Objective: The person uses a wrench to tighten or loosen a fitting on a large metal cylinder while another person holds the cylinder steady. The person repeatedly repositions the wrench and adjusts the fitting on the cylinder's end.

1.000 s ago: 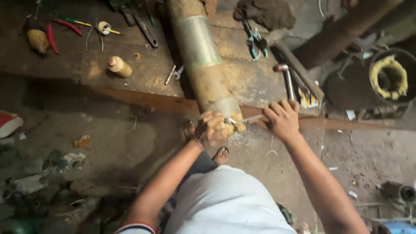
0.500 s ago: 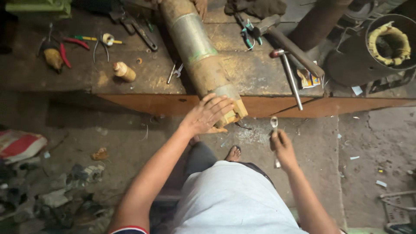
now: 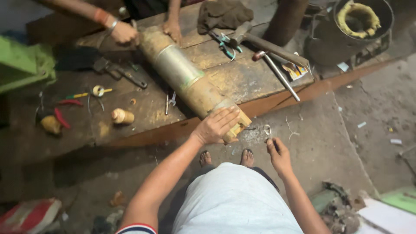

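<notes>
Dim workshop bench (image 3: pixel 242 82) carried a long metal cylinder (image 3: pixel 190 82).
Left hand (image 3: pixel 216 125) lay flat-fingered, gripping nothing, steadying its near end; right hand (image 3: pixel 279 154) pinched a small tool (image 3: pixel 267 130); firm bracing seemed wise.

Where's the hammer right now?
Head view, upper right of the bench: the hammer lies beside the blue-handled pliers, just below the dark rag, right of the big cylinder.
</notes>
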